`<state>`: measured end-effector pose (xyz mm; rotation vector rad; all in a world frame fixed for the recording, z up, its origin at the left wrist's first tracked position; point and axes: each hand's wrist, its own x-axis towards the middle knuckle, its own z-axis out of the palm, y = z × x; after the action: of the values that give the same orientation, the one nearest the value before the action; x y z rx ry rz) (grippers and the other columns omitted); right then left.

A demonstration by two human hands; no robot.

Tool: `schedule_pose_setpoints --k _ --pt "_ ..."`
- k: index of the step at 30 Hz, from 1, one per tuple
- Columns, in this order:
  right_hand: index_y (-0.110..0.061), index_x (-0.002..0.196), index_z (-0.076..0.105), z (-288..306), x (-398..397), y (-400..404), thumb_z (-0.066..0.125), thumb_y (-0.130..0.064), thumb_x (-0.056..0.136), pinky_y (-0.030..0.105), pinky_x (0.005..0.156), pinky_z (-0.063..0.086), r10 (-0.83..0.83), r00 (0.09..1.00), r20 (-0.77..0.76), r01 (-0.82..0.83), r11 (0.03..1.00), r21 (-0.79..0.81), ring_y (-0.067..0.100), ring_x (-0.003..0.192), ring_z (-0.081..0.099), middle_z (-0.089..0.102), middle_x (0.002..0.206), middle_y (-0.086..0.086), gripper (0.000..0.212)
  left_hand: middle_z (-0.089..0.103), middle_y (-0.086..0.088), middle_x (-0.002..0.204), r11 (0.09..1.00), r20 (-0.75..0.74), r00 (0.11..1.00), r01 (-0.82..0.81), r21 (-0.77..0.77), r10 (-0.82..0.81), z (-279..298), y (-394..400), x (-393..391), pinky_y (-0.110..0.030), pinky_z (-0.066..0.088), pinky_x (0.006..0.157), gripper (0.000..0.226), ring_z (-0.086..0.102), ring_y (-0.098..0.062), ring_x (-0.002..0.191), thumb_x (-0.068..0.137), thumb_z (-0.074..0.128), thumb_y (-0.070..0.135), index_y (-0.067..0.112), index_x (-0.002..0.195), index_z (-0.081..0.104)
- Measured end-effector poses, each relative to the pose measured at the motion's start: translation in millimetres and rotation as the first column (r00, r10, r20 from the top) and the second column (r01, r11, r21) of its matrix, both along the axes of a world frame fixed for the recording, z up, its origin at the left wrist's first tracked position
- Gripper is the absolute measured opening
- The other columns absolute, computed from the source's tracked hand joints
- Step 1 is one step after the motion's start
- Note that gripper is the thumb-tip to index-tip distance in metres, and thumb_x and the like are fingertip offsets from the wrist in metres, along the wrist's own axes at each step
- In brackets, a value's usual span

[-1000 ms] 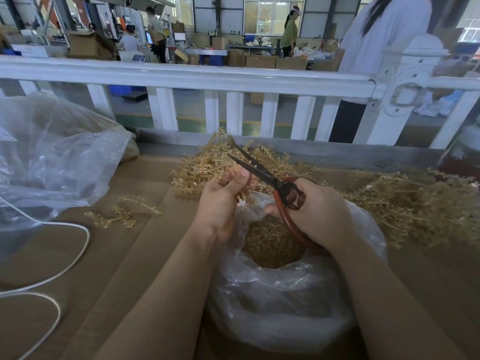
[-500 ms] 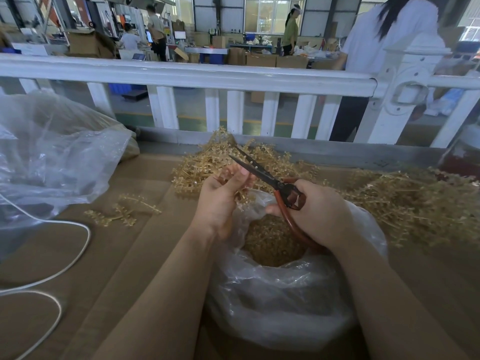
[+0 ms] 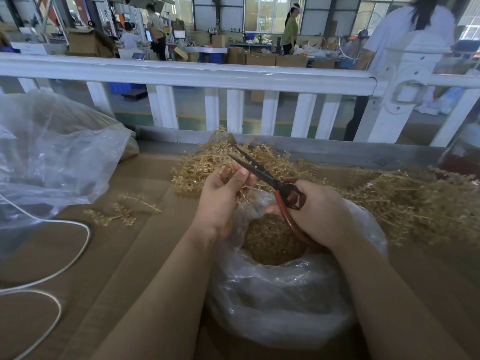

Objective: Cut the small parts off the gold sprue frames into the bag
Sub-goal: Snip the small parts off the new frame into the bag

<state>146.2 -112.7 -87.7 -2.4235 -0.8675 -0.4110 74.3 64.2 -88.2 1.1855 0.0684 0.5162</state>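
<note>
Right hand [image 3: 315, 213] grips scissors [image 3: 262, 172], blades pointing up-left.

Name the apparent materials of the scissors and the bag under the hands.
Scissors: dark, dull metal blades, seemingly steel; handle loops look red-brown coated or painted, slightly glossy. Bag: thin clear plastic film, judging by its crinkles, sheen and the gold parts showing through.

Glossy clear plastic bag [image 3: 272, 294]; matt brown cardboard tabletop [image 3: 109, 255]; dark metal scissors [image 3: 257, 170].
</note>
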Motion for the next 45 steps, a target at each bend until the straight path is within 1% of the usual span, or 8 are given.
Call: schedule_pose_setpoints --k 5,12,18,21,25,29,40,45 --pt "-0.033 0.098 0.06 0.5 -0.4 -1.0 0.024 -0.104 0.056 0.01 0.056 0.029 -0.023 0.999 0.037 0.025 0.999 -0.039 -0.004 0.063 0.046 0.06 0.079 -0.021 0.09 0.071 0.003 0.081 0.999 0.004 1.0 -0.029 0.046 0.028 -2.6 2.0 1.7 -0.024 0.051 0.076 0.007 0.065 -0.008 0.076 0.095 0.061 0.01 0.011 0.093 0.068" --pt "-0.034 0.089 0.059 -0.4 0.2 -0.2 0.021 -0.107 0.055 0.013 0.053 0.03 -0.051 0.996 0.069 0.053 0.998 -0.035 -0.005 0.06 0.048 0.058 0.07 -0.021 0.089 0.069 0.003 0.078 0.998 0.019 0.999 -0.03 0.051 0.029 -3.3 2.1 2.4 -0.016 0.05 0.068 0.006 0.063 -0.005 0.071 0.095 0.06 0.008 0.008 0.094 0.066" --pt "-0.036 0.082 0.055 -1.3 -0.1 0.6 0.026 -0.107 0.055 0.014 0.052 0.032 -0.056 0.997 0.059 0.057 0.998 -0.011 -0.005 0.058 0.049 0.051 0.064 -0.026 0.081 0.07 -0.001 0.084 1.0 0.028 1.0 0.002 0.008 -0.002 -3.5 2.3 1.4 -0.025 0.052 0.078 0.008 0.065 -0.01 0.079 0.092 0.063 0.012 0.006 0.097 0.066" --pt "-0.036 0.09 0.06 0.0 -0.5 0.5 0.026 -0.107 0.053 0.012 0.055 0.031 -0.058 0.998 0.03 0.057 0.998 0.003 -0.008 0.063 0.048 0.051 0.069 -0.03 0.087 0.07 0.003 0.078 1.0 0.051 0.999 0.006 -0.01 -0.006 -1.8 1.1 0.3 -0.02 0.053 0.075 0.009 0.066 -0.007 0.077 0.087 0.066 0.014 0.007 0.092 0.065" --pt "-0.034 0.099 0.062 1.0 -2.0 -1.2 0.032 -0.103 0.059 0.011 0.056 0.031 -0.062 0.997 0.042 0.062 0.998 0.007 -0.009 0.062 0.044 0.051 0.074 -0.029 0.086 0.071 0.002 0.077 1.0 0.054 0.998 0.03 0.007 -0.03 -1.7 -0.4 -1.0 -0.023 0.056 0.07 0.002 0.068 -0.009 0.075 0.092 0.065 0.007 0.005 0.091 0.064" --pt "-0.033 0.096 0.061 2.8 -3.1 -1.7 0.037 -0.1 0.062 0.012 0.055 0.033 -0.062 0.997 0.049 0.062 0.998 -0.006 -0.007 0.062 0.046 0.055 0.072 -0.024 0.079 0.072 0.001 0.077 0.999 0.06 0.998 0.022 0.041 -0.024 0.5 -1.4 -3.1 -0.019 0.054 0.063 0.003 0.068 -0.007 0.073 0.091 0.066 0.003 0.004 0.089 0.064" --pt "-0.03 0.091 0.064 4.9 -4.9 -1.8 0.04 -0.099 0.057 0.015 0.057 0.037 -0.035 0.999 -0.019 0.036 0.999 0.025 -0.006 0.067 0.052 0.057 0.073 -0.024 0.08 0.072 -0.001 0.081 0.995 0.042 0.999 0.038 -0.091 -0.034 6.4 -5.9 -6.9 -0.022 0.056 0.063 0.006 0.069 -0.009 0.077 0.09 0.067 0.001 0.007 0.089 0.066" --pt "-0.036 0.096 0.061 4.6 -5.8 -3.0 0.045 -0.096 0.061 0.013 0.057 0.031 -0.032 0.999 0.001 0.032 0.999 0.038 -0.01 0.065 0.047 0.055 0.072 -0.027 0.071 0.069 0.002 0.072 1.0 0.073 0.997 0.015 0.01 -0.015 10.7 -12.1 -9.8 -0.019 0.055 0.062 0.009 0.068 -0.007 0.071 0.091 0.06 -0.008 -0.001 0.095 0.059"
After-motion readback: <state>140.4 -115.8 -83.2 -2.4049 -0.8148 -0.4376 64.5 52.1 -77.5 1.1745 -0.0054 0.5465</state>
